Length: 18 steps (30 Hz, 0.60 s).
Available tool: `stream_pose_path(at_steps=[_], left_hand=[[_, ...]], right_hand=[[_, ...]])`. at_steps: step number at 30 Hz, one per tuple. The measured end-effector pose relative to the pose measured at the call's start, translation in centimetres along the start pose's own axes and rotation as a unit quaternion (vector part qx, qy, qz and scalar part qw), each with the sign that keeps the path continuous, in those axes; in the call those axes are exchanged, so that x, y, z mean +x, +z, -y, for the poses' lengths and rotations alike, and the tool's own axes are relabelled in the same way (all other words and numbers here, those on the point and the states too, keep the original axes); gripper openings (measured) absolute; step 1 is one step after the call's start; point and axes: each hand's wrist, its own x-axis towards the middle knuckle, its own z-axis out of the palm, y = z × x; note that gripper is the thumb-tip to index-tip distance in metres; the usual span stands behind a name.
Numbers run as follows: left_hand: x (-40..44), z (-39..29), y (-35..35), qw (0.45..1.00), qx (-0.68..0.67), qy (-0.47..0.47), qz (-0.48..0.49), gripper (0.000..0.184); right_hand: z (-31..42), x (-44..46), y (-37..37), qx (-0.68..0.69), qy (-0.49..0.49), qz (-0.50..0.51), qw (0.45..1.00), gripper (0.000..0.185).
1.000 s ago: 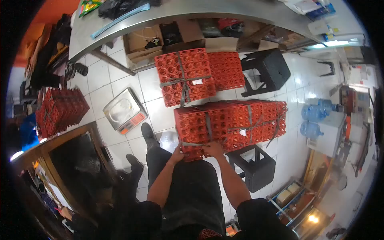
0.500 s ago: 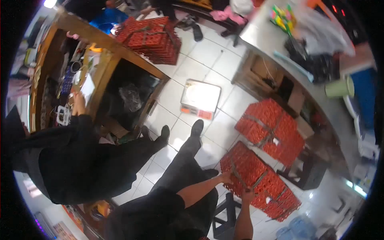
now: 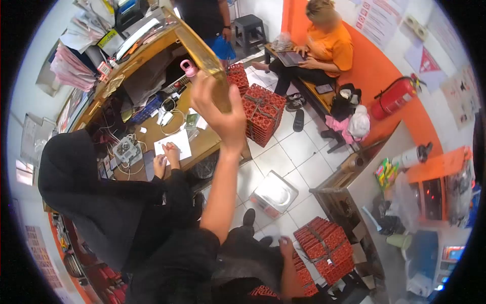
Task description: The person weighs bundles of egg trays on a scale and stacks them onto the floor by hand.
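My left hand (image 3: 220,114) is raised high, close to the camera, with thumb and fingers apart and nothing visible in them. It overlaps the wooden edge (image 3: 200,45) of the desk's raised shelf; whether it touches is unclear. Lower right, my right hand (image 3: 287,248) hangs beside a strapped stack of red egg trays (image 3: 324,248); its fingers are blurred. A second tray stack (image 3: 306,278) shows partly behind my right forearm. On the tiled floor ahead stands a scale (image 3: 275,194) with a pale platform.
At left, a person in black rests both hands (image 3: 169,152) on paper at the cluttered desk (image 3: 202,147). More strapped trays (image 3: 263,114) stand beyond it. A seated person in orange (image 3: 329,50) holds a tablet (image 3: 291,58). A counter (image 3: 362,185) runs along the right.
Both hands have left the strapped tray stack. My left hand has risen toward the desk shelf, and my right has lifted slightly. The view has tilted up, showing the seated person.
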Motion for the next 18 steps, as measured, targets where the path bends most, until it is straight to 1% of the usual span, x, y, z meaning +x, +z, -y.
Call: stream_pose_path(at_steps=[1,2,3,4,5,7,8,9,11,12,13,15,17,18], left_hand=[[2.3,1.6,0.7,0.999,0.013,0.011,-0.030,0.036],[2.8,4.0,1.1,0.999,0.021,0.000,-0.025,0.036],[2.4,6.4,2.1,0.997,0.063,0.009,0.051,0.037],[2.4,7.8,3.0,0.987,0.103,0.024,0.123,0.039],[2.4,8.0,3.5,0.987,0.105,0.024,0.123,0.039],[1.9,8.3,3.7,0.990,0.097,-0.005,0.104,0.040],[2.1,8.8,3.7,0.987,0.119,0.018,0.103,0.037],[2.5,9.2,4.4,0.987,0.121,0.023,0.101,0.037],[2.4,9.0,4.0,0.981,0.150,0.025,0.121,0.034],[2.5,9.0,4.4,0.977,0.176,0.040,0.116,0.026],[2.3,9.1,4.7,0.975,0.184,0.041,0.114,0.026],[1.6,10.0,5.9,0.978,0.185,0.063,0.073,0.022],[0.6,11.0,6.1,0.966,0.224,0.089,0.094,0.018],[-0.5,12.1,5.1,0.972,0.217,0.045,0.080,0.016]], right_hand=[[2.3,4.0,0.0,-0.020,-0.001,0.059,0.998,0.035],[5.6,7.6,-0.2,-0.087,0.017,0.082,0.993,0.032],[5.7,11.9,0.5,-0.023,-0.012,0.104,0.994,0.030],[7.7,15.0,0.1,0.003,-0.016,0.129,0.992,0.028],[8.5,18.4,0.9,-0.036,0.014,0.093,0.995,0.030],[10.6,24.3,1.4,-0.053,-0.050,0.107,0.992,0.032],[10.9,25.8,2.2,-0.062,-0.034,0.127,0.989,0.034],[12.2,29.4,2.8,-0.072,-0.031,0.140,0.987,0.036],[15.8,33.8,3.3,-0.181,-0.069,0.223,0.955,0.037],[18.5,36.9,3.0,-0.271,-0.122,0.332,0.895,0.038],[20.7,39.8,3.9,-0.272,-0.127,0.339,0.892,0.038],[24.9,47.0,6.2,-0.436,-0.098,0.366,0.816,0.030],[25.9,56.1,10.6,-0.448,-0.177,0.325,0.814,0.033],[27.9,59.4,12.1,-0.458,-0.276,0.252,0.806,0.038]])
